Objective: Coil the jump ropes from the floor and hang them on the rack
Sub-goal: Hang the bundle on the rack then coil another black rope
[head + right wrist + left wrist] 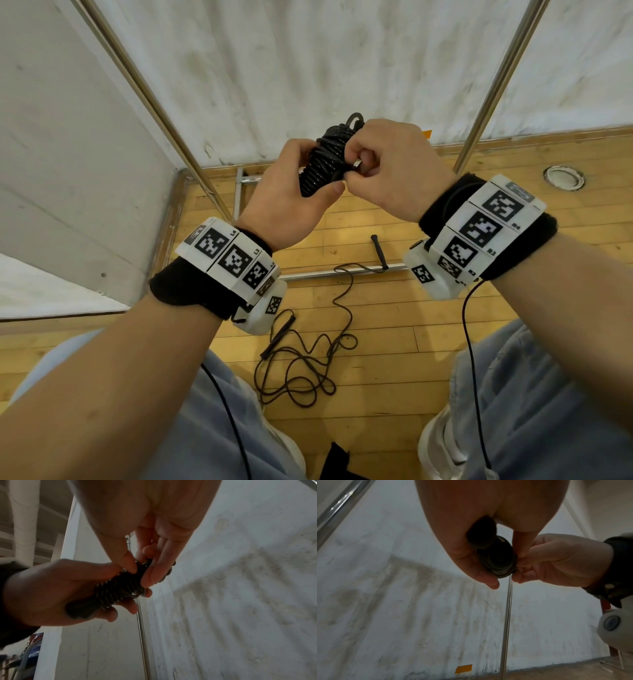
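coiled rope (325, 156): black, wound tight, held up in front of the rack (156, 102), above the floor (428, 342). left hand (287, 202): fingers curled around the lower end of the coil. right hand (390, 168): fingertips pinched together on the coil's upper part. loose rope (308, 359): black, tangled on the floor below the hands, its handle (379, 251) lying across the rack's base bar.

Round floor socket (563, 176), perhaps metal
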